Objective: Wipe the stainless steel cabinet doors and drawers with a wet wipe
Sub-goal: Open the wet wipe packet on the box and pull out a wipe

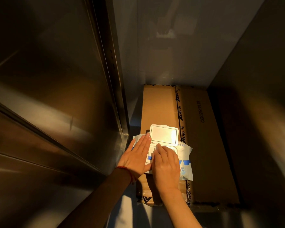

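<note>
A white and blue pack of wet wipes lies on a cardboard box, its white flip lid standing open. My left hand lies flat on the left side of the pack, fingers straight, pressing it down. My right hand is over the pack's opening, and its fingertips pinch at a white wipe there. Stainless steel cabinet fronts fill the left of the view.
The flat cardboard box fills the floor of a narrow gap. A pale wall closes the back and a dark steel panel stands on the right. A vertical steel door edge runs beside the box.
</note>
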The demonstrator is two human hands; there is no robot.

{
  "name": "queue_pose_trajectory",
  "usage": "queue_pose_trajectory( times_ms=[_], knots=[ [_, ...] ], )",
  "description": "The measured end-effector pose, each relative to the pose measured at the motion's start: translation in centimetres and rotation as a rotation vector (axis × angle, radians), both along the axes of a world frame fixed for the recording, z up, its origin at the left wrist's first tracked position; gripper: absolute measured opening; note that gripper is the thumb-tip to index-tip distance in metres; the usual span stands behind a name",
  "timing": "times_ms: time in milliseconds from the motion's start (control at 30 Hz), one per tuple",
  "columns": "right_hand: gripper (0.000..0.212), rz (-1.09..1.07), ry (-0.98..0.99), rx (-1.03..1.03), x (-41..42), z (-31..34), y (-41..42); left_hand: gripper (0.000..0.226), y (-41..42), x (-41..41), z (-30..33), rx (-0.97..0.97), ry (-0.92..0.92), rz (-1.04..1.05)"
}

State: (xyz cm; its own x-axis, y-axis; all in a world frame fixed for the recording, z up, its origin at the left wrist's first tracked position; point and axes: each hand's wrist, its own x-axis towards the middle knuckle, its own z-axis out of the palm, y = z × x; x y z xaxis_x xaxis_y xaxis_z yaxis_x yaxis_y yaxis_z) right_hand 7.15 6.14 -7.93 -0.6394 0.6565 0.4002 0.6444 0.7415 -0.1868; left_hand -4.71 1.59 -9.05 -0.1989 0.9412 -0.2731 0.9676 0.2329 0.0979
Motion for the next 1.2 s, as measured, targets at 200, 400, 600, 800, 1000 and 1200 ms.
queue_pose_trajectory(
  times_ms=[200,400,600,800,1000,1200],
  knots=[
    [0.046,-0.004,0.036,0.028,0.0,-0.16,0.21,0.075,0.04,-0.05,-0.19,-0.003,0.025,-0.003],
    [0.046,-0.006,0.014,0.026,0.25,0.07,0.23,0.078,-0.03,-0.07,-0.14,0.007,0.017,-0.003],
    [0.053,0.018,-0.004,-0.012,0.03,0.32,-0.03,0.076,0.04,-0.13,-0.34,0.004,0.02,-0.01],
    [0.045,-0.019,0.042,-0.023,-0.11,-0.05,-0.12,0.075,-0.13,-0.12,-0.45,0.016,0.035,-0.013],
    [0.049,-0.01,0.02,-0.032,-0.05,-0.27,-0.13,0.076,-0.11,-0.08,-0.35,0.018,0.064,-0.022],
    [0.051,-0.011,0.051,-0.034,-0.16,-0.2,0.14,0.08,-0.03,-0.09,-0.3,-0.007,0.05,-0.017]
  ],
)
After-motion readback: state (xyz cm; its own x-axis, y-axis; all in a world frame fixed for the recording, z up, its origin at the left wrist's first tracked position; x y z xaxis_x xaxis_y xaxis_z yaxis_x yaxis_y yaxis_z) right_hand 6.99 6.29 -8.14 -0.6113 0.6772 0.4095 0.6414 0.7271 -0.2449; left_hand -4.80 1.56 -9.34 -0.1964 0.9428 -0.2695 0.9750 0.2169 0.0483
